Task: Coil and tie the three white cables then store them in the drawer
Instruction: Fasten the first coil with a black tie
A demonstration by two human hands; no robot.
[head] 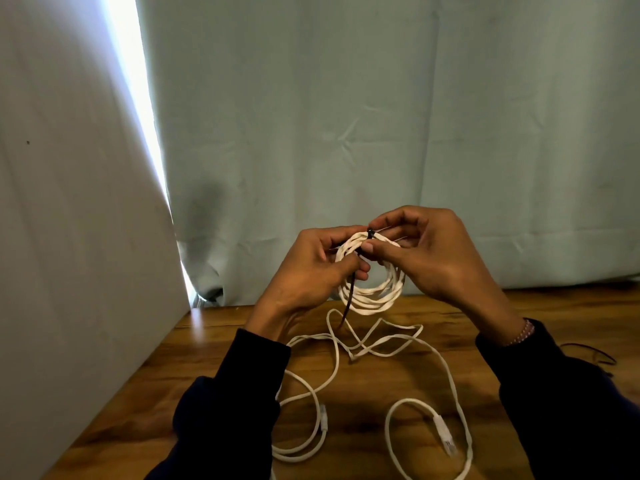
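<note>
Lying loose on the surface (214, 344) nearest, uncoiled cables (372, 344); beyond, above it, tying the coil (372, 292): left hand (311, 268) pinching the tie (350, 296) tail, right hand (429, 254) fingers (375, 249) clamping its head, likely needing cinching next.

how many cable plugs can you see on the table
2. One plug lies near the left sleeve, the other plug lies front right on the table. Others may be hidden under the arms or in the coil.
</note>
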